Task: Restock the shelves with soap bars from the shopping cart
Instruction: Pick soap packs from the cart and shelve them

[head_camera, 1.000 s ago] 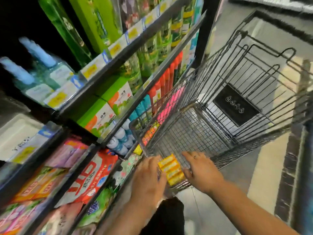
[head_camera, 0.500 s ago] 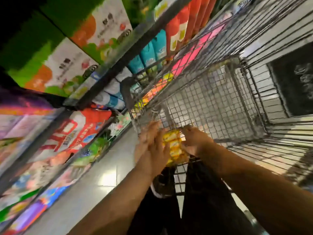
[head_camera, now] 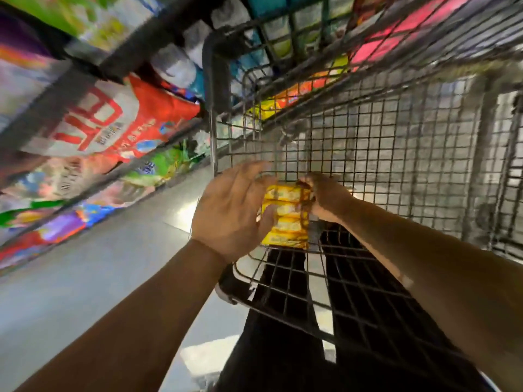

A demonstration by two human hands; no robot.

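The left hand (head_camera: 229, 210) and right hand (head_camera: 325, 199) hold soap bars (head_camera: 285, 213) at the cart (head_camera: 396, 131).

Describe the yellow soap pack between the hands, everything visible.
The soap pack is a column of four yellow bars in glossy wrapping with orange and white print, too blurred to read. It stands roughly upright at the near end of the wire cart. The left hand holds its left edge, thumb across the front; the right hand grips its upper right edge.
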